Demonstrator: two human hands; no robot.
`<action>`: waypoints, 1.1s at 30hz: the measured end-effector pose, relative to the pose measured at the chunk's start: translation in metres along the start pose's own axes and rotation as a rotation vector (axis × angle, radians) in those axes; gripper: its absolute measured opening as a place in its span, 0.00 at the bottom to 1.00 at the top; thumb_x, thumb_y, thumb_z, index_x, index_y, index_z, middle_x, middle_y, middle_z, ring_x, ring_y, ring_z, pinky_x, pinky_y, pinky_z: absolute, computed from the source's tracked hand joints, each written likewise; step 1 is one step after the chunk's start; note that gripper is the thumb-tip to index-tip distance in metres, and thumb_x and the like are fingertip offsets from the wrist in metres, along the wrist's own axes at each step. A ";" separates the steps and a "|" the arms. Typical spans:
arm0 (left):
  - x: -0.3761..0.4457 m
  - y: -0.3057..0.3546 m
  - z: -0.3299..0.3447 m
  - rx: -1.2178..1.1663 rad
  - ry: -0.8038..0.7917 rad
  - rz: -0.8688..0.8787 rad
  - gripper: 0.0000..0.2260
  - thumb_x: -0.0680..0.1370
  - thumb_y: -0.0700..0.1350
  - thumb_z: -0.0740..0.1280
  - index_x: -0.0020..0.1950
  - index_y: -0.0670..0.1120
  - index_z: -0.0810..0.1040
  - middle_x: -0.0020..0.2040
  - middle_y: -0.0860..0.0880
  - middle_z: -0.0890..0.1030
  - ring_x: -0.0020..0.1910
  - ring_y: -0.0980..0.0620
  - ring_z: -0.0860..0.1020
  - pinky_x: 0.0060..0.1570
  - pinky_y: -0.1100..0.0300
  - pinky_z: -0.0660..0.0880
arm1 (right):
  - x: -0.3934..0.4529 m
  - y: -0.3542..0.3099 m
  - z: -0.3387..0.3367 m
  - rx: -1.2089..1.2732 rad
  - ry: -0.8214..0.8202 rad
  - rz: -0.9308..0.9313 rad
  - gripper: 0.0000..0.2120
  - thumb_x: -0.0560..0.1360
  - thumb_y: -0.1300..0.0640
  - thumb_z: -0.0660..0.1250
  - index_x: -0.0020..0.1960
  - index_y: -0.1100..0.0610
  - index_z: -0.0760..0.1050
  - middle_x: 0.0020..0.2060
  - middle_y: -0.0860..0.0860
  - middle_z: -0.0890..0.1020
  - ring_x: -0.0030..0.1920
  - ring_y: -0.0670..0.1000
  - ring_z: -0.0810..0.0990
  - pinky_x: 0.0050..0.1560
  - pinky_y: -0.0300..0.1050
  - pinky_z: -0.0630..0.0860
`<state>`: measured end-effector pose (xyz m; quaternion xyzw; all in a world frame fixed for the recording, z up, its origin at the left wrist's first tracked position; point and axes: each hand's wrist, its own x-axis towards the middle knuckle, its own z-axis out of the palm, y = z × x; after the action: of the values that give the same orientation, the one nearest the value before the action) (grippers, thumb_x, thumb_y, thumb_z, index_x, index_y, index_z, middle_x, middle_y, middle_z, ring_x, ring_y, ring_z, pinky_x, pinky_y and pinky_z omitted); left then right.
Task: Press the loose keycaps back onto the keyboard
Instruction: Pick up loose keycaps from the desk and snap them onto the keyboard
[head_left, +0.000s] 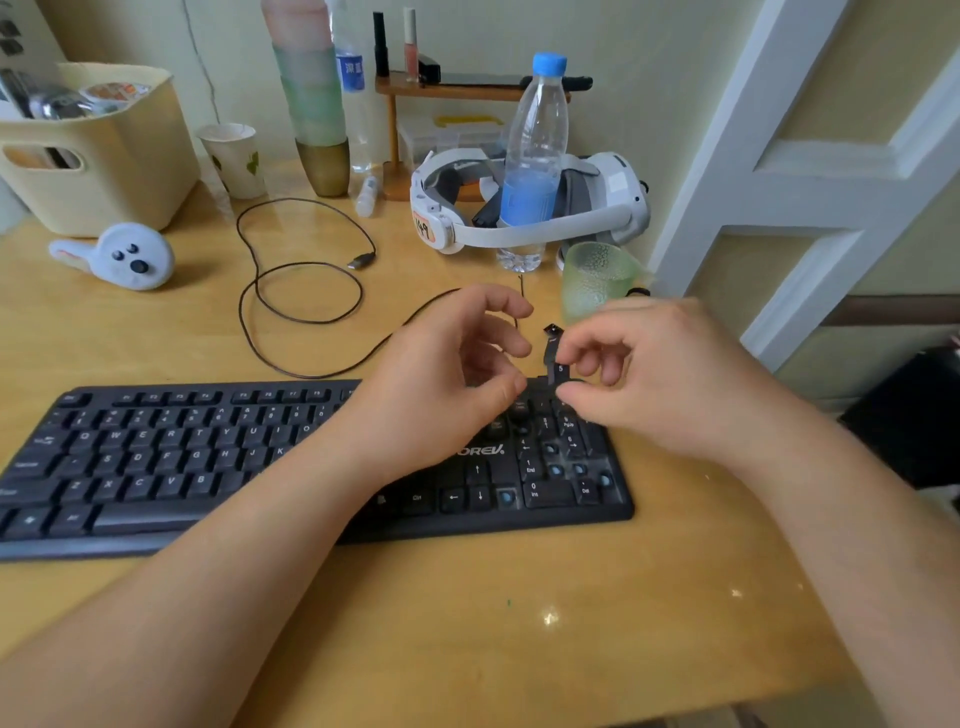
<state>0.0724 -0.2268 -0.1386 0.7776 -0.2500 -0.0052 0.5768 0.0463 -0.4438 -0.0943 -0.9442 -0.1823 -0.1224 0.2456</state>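
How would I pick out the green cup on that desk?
Find the black keyboard on the wooden desk, then look just past its right end, behind the right hand. The green cup stands there beside the water bottle; unlike the clear, blue-capped bottle, it is short, frosted and bumpy.

Brightness: even, soft daylight tone; no dim areas.
Glare: small bright spots on the glossy desk (550, 618) in the foreground.
Shadows: faint and diffuse beneath the keyboard (208, 467) and forearms.
Distortion: wide-angle bending; the door frame (727, 208) leans and the forearms stretch toward the lower corners.
Sharpness: centre moderately clear, keyboard legends soft, edges slightly blurred.
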 end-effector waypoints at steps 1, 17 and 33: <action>0.000 -0.001 -0.001 0.090 0.010 0.018 0.22 0.77 0.35 0.72 0.63 0.57 0.75 0.51 0.53 0.82 0.46 0.52 0.82 0.52 0.49 0.81 | 0.000 0.000 -0.005 -0.007 -0.090 0.068 0.06 0.68 0.52 0.78 0.43 0.45 0.83 0.34 0.43 0.81 0.36 0.43 0.78 0.39 0.40 0.74; 0.000 -0.009 -0.004 0.357 0.041 0.102 0.18 0.77 0.42 0.72 0.64 0.56 0.76 0.50 0.56 0.81 0.47 0.58 0.79 0.47 0.60 0.78 | -0.006 -0.022 0.013 -0.184 -0.372 0.286 0.06 0.70 0.51 0.80 0.43 0.45 0.83 0.32 0.41 0.82 0.36 0.39 0.79 0.43 0.39 0.78; -0.003 -0.006 -0.001 0.483 -0.024 0.207 0.16 0.76 0.41 0.71 0.63 0.53 0.81 0.51 0.56 0.80 0.49 0.58 0.78 0.54 0.57 0.76 | -0.008 -0.040 0.020 -0.573 -0.441 0.099 0.07 0.78 0.50 0.70 0.42 0.50 0.82 0.36 0.49 0.79 0.43 0.55 0.80 0.41 0.51 0.80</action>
<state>0.0720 -0.2234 -0.1443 0.8629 -0.3291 0.1045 0.3691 0.0255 -0.4029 -0.0973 -0.9860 -0.1433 0.0499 -0.0686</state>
